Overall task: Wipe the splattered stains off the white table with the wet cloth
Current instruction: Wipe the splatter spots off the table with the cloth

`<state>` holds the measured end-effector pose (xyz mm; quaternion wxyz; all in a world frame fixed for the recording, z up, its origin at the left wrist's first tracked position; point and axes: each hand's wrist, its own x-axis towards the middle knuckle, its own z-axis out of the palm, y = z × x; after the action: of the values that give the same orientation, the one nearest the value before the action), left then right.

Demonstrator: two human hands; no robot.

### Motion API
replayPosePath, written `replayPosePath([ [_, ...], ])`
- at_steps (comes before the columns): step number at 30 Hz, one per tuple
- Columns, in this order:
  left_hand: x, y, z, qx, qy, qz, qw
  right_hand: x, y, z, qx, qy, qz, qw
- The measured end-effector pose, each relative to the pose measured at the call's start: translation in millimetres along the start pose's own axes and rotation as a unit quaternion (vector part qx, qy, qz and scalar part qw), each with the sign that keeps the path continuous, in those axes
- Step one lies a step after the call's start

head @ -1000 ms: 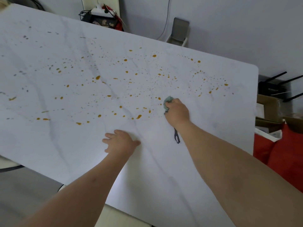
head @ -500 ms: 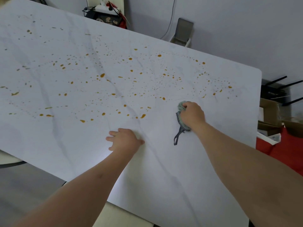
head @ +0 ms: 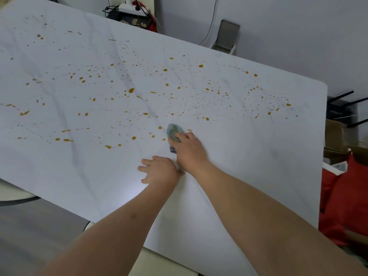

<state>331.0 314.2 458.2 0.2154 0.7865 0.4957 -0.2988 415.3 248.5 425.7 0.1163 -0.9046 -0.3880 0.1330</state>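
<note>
Head view looks down on the white marble-patterned table [head: 249,156], whose surface carries many orange-brown splattered stains [head: 131,90] spread from the far left across to the far right. The right hand [head: 189,150] lies near the middle of the table with its fingers curled over the small bunched blue-green wet cloth [head: 174,131], pressing it onto the tabletop; the cloth sticks out from under the fingertips toward eleven o'clock, and a dark bit of it shows at the hand's left edge. Stains lie just beside the cloth at nine o'clock and at twelve to one o'clock of it, while the table surface from the hands toward six o'clock shows no spots. The left hand [head: 159,171] rests on the table at seven o'clock of the right hand, just beside that wrist, gripping nothing, its fingers loosely bent and pointing toward nine o'clock. Well apart from the cloth, at three o'clock past the table's right edge, sit brown cardboard boxes [head: 336,136] and red fabric [head: 346,198]; at twelve o'clock beyond the far edge lies a white power strip [head: 132,7] with cables.
</note>
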Motion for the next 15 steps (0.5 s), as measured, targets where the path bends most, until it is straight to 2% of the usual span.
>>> replayPosePath([
  [7, 2.0, 0.8, -2.3, -0.011, -0.024, -0.010, 1.000, -20.7, 71.8, -32.3, -0.017, 0.049, 0.093, 0.994],
  [12, 0.3, 2.7, -4.8, 0.000, -0.036, -0.009, 0.999, -38.2, 132.2, -58.6, -0.050, 0.054, 0.192, 0.979],
  [15, 1.4, 2.5, -4.5, 0.004, -0.037, -0.007, 0.999, -36.6, 142.3, -66.8, -0.017, 0.055, 0.247, 0.967],
])
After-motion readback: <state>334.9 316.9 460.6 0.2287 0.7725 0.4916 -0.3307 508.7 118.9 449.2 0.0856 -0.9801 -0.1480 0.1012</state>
